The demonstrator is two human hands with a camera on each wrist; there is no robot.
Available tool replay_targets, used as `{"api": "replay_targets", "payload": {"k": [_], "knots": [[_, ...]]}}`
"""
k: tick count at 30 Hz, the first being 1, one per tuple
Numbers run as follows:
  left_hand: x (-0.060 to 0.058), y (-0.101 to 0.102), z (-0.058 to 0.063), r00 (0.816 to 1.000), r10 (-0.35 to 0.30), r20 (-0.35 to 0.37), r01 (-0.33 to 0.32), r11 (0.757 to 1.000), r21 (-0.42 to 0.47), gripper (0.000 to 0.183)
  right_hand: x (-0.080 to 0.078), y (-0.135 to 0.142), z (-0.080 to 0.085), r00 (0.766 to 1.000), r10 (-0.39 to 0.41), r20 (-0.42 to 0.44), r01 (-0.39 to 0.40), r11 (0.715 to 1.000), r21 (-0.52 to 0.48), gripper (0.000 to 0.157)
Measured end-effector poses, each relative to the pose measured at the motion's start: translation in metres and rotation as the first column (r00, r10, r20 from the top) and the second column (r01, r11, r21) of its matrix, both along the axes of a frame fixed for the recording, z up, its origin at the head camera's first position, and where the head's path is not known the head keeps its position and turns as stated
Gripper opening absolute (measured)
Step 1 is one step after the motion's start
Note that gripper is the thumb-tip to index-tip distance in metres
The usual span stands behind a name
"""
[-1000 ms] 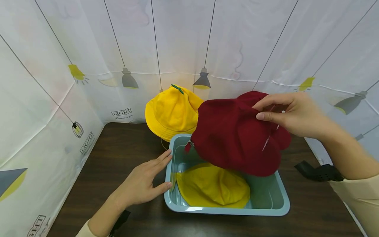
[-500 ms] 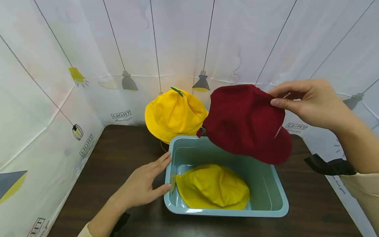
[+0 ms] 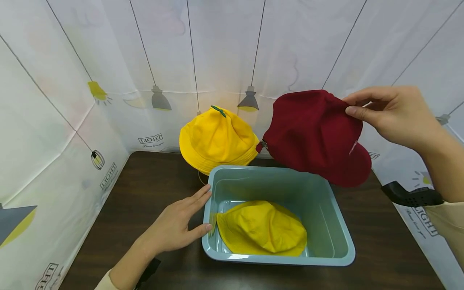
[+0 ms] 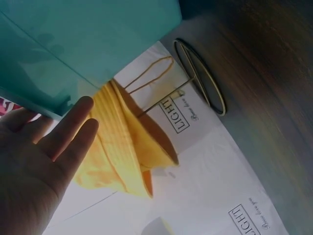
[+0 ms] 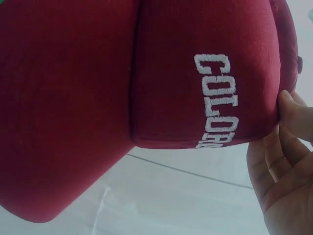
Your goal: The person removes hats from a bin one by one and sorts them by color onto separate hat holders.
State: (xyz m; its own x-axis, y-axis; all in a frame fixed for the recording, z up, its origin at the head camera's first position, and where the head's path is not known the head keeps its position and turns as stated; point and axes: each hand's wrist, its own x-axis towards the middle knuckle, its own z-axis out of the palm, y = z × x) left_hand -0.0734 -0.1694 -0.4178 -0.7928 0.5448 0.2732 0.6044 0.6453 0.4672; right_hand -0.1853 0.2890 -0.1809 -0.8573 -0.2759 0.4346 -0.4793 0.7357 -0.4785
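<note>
Currently the right hand (image 3: 393, 117) pinches the crown of a dark red cap (image 3: 317, 135) between thumb and fingers, holding it in the air above the far right corner of a teal plastic bin (image 3: 337, 225). White embroidered lettering on the cap shows in the right wrist view. The left hand (image 3: 174, 227) lies flat, fingers straight and spread, against the bin's left wall. A yellow hat (image 3: 262, 233) lies inside the bin. A second yellow bucket hat (image 3: 215, 139) sits on a wire stand (image 4: 198, 81) behind the bin, on the dark wooden table (image 3: 145, 189).
</note>
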Motion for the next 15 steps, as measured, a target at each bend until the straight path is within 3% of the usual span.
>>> {"api": "replay_targets", "payload": {"k": [15], "knots": [[-0.001,-0.001,0.000,1.000,-0.002,-0.006,0.002,1.000,0.009,0.078,-0.032,0.018,-0.003,0.991,-0.127,0.030,0.125,0.991,0.044,0.026]]}}
